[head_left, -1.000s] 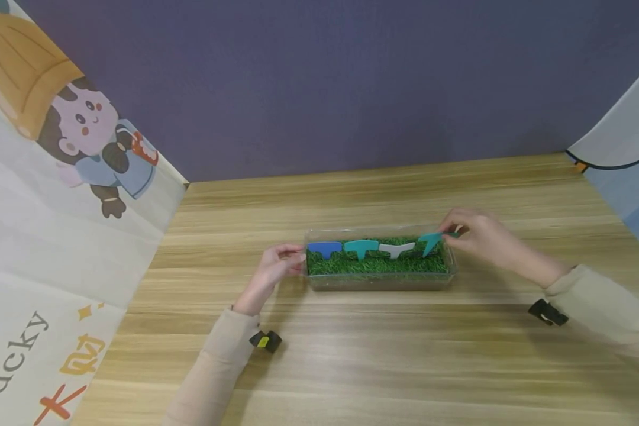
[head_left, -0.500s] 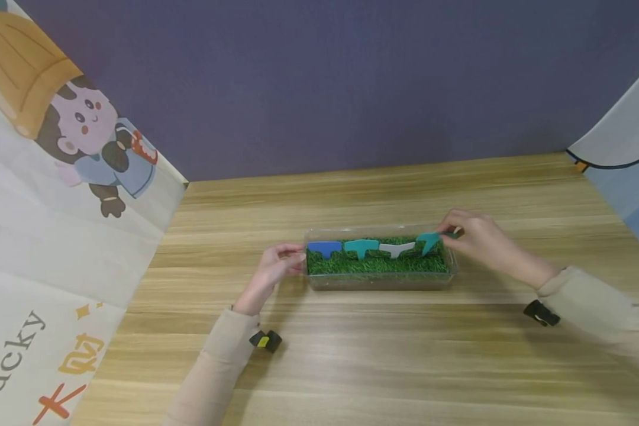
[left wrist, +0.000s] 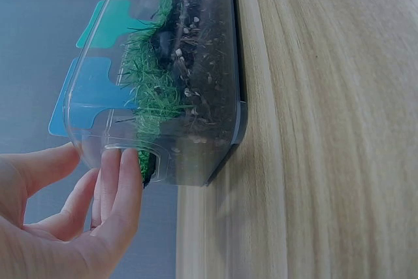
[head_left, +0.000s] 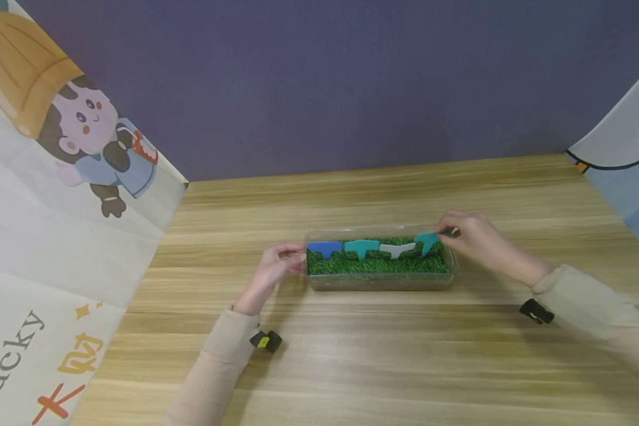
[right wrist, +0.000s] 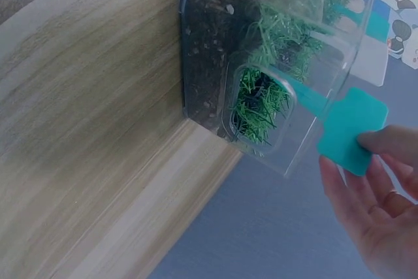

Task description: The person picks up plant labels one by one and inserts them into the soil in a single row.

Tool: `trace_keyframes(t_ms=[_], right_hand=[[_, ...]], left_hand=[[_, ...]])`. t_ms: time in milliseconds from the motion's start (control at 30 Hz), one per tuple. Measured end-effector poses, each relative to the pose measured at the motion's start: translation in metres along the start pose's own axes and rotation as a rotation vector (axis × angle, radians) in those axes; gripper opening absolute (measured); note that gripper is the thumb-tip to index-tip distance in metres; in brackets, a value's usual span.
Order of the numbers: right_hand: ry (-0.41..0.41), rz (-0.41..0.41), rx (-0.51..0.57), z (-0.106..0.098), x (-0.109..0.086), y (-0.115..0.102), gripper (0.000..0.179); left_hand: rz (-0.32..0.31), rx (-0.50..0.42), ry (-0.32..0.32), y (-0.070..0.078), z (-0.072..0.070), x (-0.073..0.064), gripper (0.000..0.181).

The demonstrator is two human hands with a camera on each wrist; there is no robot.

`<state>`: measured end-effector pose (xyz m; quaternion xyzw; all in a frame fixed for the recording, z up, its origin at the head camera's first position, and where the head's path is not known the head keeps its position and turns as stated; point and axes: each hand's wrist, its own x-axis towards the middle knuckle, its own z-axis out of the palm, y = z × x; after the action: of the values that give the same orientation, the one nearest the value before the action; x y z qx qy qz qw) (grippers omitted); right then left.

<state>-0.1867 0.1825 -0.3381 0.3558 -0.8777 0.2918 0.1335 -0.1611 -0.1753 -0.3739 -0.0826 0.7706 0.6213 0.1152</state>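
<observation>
A clear plastic planter box (head_left: 380, 283) with dark soil and green grass (head_left: 373, 266) sits on the table. Along its grass stand a blue T-shaped plant label (head_left: 325, 248), a teal one and a white label (head_left: 397, 249). My right hand (head_left: 474, 239) pinches the broad head of another teal plant label (right wrist: 356, 130) between thumb and fingers at the box's right end. This label leans, its stem down among the grass. My left hand (head_left: 274, 266) holds the box's left end; in the left wrist view its fingertips (left wrist: 128, 156) are at the end opening, with the thumb near the rim.
The wooden table (head_left: 383, 355) runs up to a dark blue panel (head_left: 351, 89) at the back. A printed cartoon sheet (head_left: 42, 225) covers the left side, and another printed sheet (head_left: 631, 171) stands at the right.
My right hand has shifted slightly left with the teal plant label, whose head now faces more to the front. The left hand and box stay in place.
</observation>
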Motion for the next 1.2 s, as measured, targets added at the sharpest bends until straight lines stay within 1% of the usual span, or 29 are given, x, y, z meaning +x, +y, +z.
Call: trace_keyframes(t_ms=[233,467,667,900,1200], right_hand=[[-0.015,0.000,-0.017,0.0013,0.0005,0.0003,0.019],[0.011,-0.036,-0.030,0.0039,0.0005,0.0011,0.019],[0.027,-0.049,-0.047,0.0058,0.0012,0.0016,0.019],[0.006,-0.053,-0.041,0.0049,0.0009,0.0020,0.020],[-0.059,-0.042,-0.022,0.0033,0.0005,0.0013,0.021]], left_hand=[[0.005,-0.005,-0.005,0.0004,-0.0003,-0.0011,0.031],[0.004,0.001,-0.004,0.0010,0.0002,-0.0015,0.030],[-0.002,0.005,0.000,0.0013,0.0002,-0.0016,0.030],[-0.008,-0.001,0.000,0.0018,-0.0001,-0.0026,0.030],[-0.008,-0.007,-0.005,0.0018,-0.0002,-0.0024,0.031]])
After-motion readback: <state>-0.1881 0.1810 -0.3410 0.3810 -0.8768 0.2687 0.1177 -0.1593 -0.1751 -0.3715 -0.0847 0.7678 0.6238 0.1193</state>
